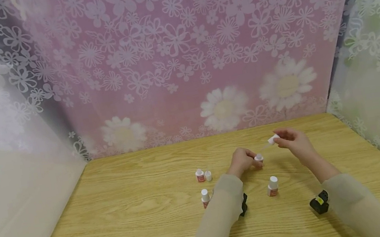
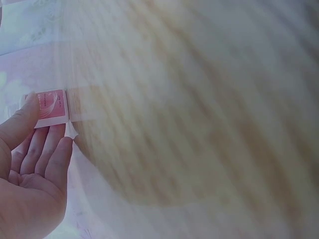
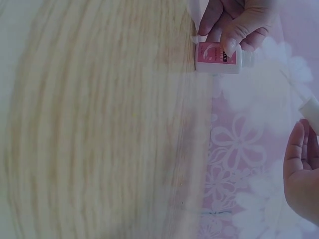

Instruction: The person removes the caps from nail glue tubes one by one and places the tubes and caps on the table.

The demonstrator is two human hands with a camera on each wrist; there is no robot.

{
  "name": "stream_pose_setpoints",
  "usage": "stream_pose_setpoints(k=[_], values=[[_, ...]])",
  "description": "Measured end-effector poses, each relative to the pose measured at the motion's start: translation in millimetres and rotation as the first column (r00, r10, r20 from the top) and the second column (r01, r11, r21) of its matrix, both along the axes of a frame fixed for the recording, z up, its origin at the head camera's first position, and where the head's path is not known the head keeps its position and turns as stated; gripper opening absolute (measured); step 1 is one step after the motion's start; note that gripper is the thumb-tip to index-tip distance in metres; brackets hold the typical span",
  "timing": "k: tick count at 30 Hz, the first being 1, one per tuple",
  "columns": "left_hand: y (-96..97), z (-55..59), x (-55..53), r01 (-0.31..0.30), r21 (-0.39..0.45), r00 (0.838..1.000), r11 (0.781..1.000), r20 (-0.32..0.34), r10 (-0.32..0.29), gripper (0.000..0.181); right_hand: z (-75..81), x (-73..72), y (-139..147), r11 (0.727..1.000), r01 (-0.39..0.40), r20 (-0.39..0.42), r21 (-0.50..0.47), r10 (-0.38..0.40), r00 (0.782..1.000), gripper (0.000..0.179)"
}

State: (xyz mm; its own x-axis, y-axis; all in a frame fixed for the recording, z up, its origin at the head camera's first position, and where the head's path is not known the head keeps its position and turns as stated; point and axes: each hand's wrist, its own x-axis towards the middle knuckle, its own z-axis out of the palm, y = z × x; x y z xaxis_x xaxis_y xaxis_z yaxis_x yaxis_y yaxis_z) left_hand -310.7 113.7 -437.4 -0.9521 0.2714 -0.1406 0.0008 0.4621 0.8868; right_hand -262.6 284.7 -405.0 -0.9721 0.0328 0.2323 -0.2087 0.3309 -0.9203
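Note:
In the head view, my left hand (image 1: 243,160) holds a small white bottle (image 1: 258,159) upright on the table, thumb and fingers on its sides. The bottle's neck is uncovered. In the left wrist view, the pink-and-red label of this bottle (image 2: 54,105) shows beside the thumb. To the right and a little higher, my right hand (image 1: 296,145) pinches a white brush cap (image 1: 273,139). Its thin brush stem slants down toward the bottle's neck, apart from it. The right wrist view shows the same brush cap (image 3: 310,112) and the bottle (image 3: 217,57).
Left of my left hand, an uncapped bottle (image 1: 200,176) stands beside a white cap (image 1: 208,176). A capped bottle (image 1: 205,196) is partly behind my left sleeve. Another capped bottle (image 1: 272,186) stands between my arms. A flowered curtain (image 1: 183,74) hangs behind the wooden table (image 1: 136,226).

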Motion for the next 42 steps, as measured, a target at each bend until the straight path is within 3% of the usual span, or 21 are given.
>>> stream_pose_setpoints(k=[24,27,33,38,42], values=[[-1.7,-0.8,-0.1,0.03,-0.004,0.999,1.0,-0.035,-0.03,0.017,-7.3,1.8,4.3,0.989,-0.034,0.011,-0.141,0.036,0.999,0.019],[-1.8,-1.0,-0.1,0.03,-0.003,0.999,1.0,-0.033,-0.03,0.017,-7.0,1.9,4.0,0.988,-0.027,0.016,-0.15,0.03,0.999,0.02],[-1.9,-1.0,0.3,0.024,0.002,0.999,1.0,-0.031,-0.023,0.018,-9.0,2.3,4.4,0.998,0.009,0.048,-0.063,-0.006,0.999,0.026],[-2.0,-0.5,0.5,0.023,0.002,0.999,1.0,-0.028,-0.023,0.018,-10.0,1.8,3.2,0.991,-0.03,0.032,-0.131,0.035,0.999,0.021],[-2.2,-0.1,0.0,0.027,0.006,0.999,1.0,-0.032,-0.027,0.018,-9.6,1.2,2.5,0.988,-0.049,0.028,-0.145,0.054,0.998,0.03]])
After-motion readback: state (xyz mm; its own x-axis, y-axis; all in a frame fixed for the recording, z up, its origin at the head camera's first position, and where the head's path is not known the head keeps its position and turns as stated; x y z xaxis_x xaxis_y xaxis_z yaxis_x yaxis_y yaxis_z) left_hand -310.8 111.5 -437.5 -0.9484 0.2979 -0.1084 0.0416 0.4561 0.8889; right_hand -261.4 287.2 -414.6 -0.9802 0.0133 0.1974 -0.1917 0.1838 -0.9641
